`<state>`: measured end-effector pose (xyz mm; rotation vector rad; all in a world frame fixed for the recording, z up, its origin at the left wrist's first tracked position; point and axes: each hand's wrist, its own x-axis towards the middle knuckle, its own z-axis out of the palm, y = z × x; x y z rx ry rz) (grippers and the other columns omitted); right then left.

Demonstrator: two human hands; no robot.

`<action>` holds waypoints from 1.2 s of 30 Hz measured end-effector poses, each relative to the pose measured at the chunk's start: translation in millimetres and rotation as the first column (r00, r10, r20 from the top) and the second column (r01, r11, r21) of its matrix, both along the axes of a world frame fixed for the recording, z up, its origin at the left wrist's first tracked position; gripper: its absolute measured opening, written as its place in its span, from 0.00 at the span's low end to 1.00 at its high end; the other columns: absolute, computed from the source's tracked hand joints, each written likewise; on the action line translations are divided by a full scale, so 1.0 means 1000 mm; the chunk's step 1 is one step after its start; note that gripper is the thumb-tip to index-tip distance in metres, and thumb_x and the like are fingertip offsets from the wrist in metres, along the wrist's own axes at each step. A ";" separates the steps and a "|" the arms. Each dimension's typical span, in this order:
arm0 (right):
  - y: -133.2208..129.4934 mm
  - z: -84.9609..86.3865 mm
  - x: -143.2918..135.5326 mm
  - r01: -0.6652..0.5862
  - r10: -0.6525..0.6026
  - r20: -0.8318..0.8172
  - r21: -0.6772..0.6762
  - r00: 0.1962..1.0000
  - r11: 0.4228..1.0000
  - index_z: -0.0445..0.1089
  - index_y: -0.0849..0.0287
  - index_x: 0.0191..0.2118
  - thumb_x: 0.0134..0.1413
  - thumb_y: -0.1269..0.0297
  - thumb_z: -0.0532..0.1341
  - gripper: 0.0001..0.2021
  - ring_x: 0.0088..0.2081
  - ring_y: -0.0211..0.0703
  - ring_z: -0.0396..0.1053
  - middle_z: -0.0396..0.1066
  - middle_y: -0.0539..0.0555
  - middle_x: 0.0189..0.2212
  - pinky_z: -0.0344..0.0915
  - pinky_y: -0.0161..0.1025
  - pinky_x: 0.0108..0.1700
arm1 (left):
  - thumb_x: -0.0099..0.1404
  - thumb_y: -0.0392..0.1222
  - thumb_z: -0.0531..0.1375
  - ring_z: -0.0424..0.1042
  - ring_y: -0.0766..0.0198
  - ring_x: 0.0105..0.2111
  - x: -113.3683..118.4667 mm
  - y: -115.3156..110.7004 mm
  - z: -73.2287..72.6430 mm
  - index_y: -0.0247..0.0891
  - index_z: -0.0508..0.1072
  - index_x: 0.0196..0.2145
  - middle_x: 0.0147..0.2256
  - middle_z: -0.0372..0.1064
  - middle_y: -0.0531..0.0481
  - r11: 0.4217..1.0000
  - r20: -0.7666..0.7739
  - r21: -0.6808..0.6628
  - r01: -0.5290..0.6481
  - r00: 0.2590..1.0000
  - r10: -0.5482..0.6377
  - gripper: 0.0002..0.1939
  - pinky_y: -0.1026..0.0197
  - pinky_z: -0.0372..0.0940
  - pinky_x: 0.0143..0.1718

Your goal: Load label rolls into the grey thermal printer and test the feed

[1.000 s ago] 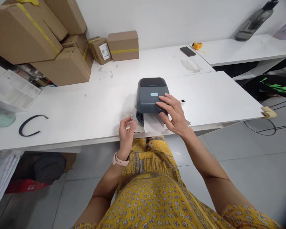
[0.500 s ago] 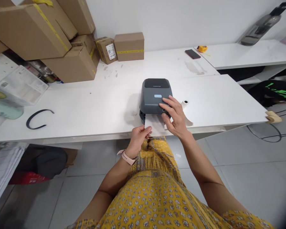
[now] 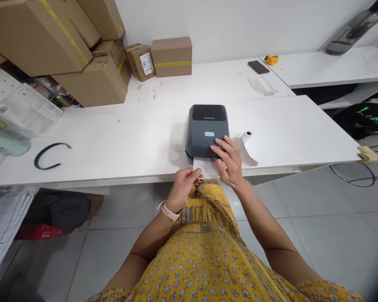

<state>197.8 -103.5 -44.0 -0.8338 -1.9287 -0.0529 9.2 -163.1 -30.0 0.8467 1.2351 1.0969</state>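
A dark grey label printer stands on the white table near its front edge. White label paper comes out of its front slot. My left hand pinches the paper's left edge between thumb and fingers. Spread over the printer's front right part, my right hand rests its fingertips on the lid, with the thumb apart at the front. The printer's lid is down, with only a thin gap visible at its lower left. A small white paper roll with a loose curled end lies right of the printer.
Cardboard boxes stand along the wall and pile up at the left. A black headband lies on the table at left. Toward the back right are a phone, a yellow tape measure and a bottle.
The printer's lid has come down under my right hand, narrowing the gap at the front. My left hand keeps its pinch on the paper. The view has shifted slightly.
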 end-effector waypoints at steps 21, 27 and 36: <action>0.013 -0.007 -0.039 0.186 -0.317 -0.605 -0.270 0.730 0.945 0.61 0.44 0.67 0.68 0.54 0.59 0.24 0.52 0.52 0.78 0.79 0.56 0.45 0.71 0.60 0.60 | 0.74 0.57 0.56 0.66 0.52 0.65 -0.016 0.061 0.032 0.43 0.75 0.54 0.60 0.69 0.42 0.632 -0.332 0.759 -0.158 0.740 0.585 0.20 0.46 0.59 0.68; 0.022 -0.027 -0.015 -0.207 -0.337 -0.673 -0.593 0.658 0.778 0.50 0.45 0.74 0.57 0.41 0.66 0.44 0.73 0.59 0.58 0.55 0.63 0.74 0.65 0.68 0.66 | 0.63 0.71 0.62 0.33 0.36 0.77 -0.007 0.139 0.080 0.43 0.71 0.64 0.73 0.53 0.40 0.613 -0.607 0.709 0.350 0.745 0.276 0.40 0.32 0.31 0.74; 0.017 -0.003 0.000 -0.529 -0.283 -0.699 -0.694 0.657 0.488 0.56 0.49 0.73 0.52 0.38 0.69 0.47 0.70 0.58 0.64 0.60 0.58 0.72 0.68 0.61 0.68 | 0.65 0.75 0.57 0.41 0.30 0.75 0.001 0.161 0.069 0.45 0.75 0.60 0.68 0.61 0.41 0.585 -0.692 0.599 0.547 0.721 0.033 0.39 0.25 0.30 0.71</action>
